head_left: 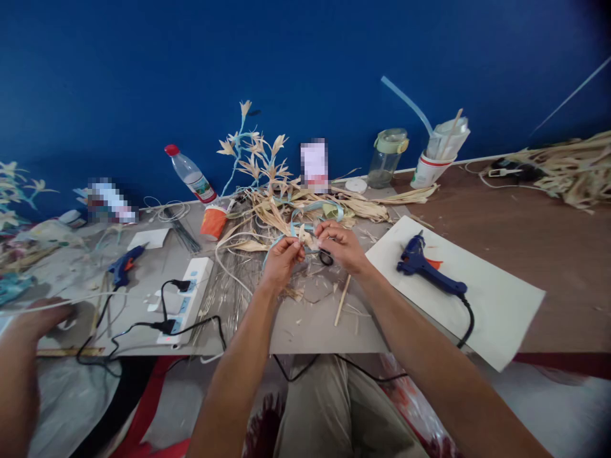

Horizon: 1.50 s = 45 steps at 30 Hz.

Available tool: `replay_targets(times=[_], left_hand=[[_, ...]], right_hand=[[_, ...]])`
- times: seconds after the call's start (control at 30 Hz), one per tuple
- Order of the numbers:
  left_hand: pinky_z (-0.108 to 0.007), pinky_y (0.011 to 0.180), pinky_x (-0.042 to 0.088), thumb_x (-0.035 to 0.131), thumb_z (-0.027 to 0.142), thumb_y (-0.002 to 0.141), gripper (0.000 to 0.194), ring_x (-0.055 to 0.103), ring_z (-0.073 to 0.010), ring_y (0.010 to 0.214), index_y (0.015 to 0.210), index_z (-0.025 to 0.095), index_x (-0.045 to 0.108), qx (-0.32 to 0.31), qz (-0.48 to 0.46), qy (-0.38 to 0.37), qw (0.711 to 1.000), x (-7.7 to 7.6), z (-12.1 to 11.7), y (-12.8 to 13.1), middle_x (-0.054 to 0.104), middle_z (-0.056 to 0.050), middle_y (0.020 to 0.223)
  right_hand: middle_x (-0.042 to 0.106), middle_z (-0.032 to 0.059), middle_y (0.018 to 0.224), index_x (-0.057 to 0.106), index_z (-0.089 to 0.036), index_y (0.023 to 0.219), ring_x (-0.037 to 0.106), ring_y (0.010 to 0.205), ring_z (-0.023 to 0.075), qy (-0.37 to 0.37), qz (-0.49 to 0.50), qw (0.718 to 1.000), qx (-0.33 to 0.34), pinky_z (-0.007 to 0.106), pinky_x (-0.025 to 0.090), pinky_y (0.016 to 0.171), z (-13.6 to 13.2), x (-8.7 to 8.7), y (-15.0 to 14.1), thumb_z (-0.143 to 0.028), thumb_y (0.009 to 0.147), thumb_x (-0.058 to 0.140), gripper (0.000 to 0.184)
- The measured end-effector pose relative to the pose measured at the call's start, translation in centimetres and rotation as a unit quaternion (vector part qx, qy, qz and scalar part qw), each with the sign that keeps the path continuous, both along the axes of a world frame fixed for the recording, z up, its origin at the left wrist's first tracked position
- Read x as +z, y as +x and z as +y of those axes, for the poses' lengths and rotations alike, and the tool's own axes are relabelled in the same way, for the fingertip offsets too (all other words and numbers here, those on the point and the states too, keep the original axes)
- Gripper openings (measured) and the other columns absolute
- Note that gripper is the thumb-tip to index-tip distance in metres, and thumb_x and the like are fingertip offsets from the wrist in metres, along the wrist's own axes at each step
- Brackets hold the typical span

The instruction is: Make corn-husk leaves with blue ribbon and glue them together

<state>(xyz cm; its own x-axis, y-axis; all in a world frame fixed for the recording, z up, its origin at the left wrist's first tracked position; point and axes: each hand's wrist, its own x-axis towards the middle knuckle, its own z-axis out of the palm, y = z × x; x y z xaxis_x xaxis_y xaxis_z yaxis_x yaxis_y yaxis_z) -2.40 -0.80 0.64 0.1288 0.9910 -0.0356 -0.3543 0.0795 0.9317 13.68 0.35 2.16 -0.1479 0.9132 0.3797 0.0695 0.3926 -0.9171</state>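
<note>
Over the middle of the table, my left hand (280, 259) and my right hand (342, 247) work close together, fingers pinched. Between them is a small pale husk flower (306, 236), its lower part partly hidden by the fingers. Both hands appear to grip it, the left at its near side and the right at its edge. Just beyond lies a heap of dried corn husks (281, 207) with a light blue ribbon (329, 205) across it. A branch of finished husk flowers (255, 149) on blue-wrapped stems stands behind. Below my right fingers sits a black ring-shaped item (326, 257).
On white card (496, 312) at right rests a blue glue gun (429, 267). Another glue gun (125, 266) and a power strip (191, 299) with black cords are at left. A co-worker's hand (48, 316) is at far left. A bottle (191, 175), orange cup (213, 222) and jar (386, 159) stand behind.
</note>
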Motion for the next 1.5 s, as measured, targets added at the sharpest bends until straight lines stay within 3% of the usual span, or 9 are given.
replay_targets(times=[0.27, 0.43, 1.5], left_hand=[[-0.02, 0.055, 0.041, 0.073, 0.029, 0.067, 0.028, 0.053, -0.007, 0.052, 0.084, 0.015, 0.058, -0.05, -0.019, -0.011, 0.999, -0.33, -0.11, -0.11, 0.06, 0.002, 0.059], [-0.021, 0.056, 0.042, 0.076, 0.027, 0.063, 0.035, 0.054, -0.0075, 0.052, 0.09, 0.014, 0.059, -0.045, -0.037, -0.023, 0.998, -0.08, -0.18, 0.1, 0.061, 0.001, 0.058], [-0.022, 0.055, 0.043, 0.077, 0.025, 0.061, 0.031, 0.056, -0.0092, 0.052, 0.085, 0.012, 0.063, -0.064, -0.045, -0.06, 0.995, -0.33, -0.2, 0.27, 0.063, -0.002, 0.058]], right_hand=[[0.055, 0.0017, 0.076, 0.056, -0.019, 0.055, 0.054, 0.079, 0.0154, 0.016, -0.036, 0.999, -0.015, 0.031, 0.039, 0.081, 0.38, -0.3, 0.01, -0.02, 0.068, 0.055, 0.013], [0.055, 0.0023, 0.076, 0.056, -0.018, 0.055, 0.054, 0.078, 0.0157, 0.017, -0.059, 0.998, -0.022, 0.032, 0.039, 0.081, 0.47, -0.27, 0.14, -0.02, 0.067, 0.054, 0.013], [0.057, 0.003, 0.074, 0.056, -0.018, 0.054, 0.055, 0.078, 0.0166, 0.026, -0.116, 0.992, -0.041, 0.033, 0.04, 0.081, 0.64, -0.41, 0.11, -0.021, 0.067, 0.053, 0.014]])
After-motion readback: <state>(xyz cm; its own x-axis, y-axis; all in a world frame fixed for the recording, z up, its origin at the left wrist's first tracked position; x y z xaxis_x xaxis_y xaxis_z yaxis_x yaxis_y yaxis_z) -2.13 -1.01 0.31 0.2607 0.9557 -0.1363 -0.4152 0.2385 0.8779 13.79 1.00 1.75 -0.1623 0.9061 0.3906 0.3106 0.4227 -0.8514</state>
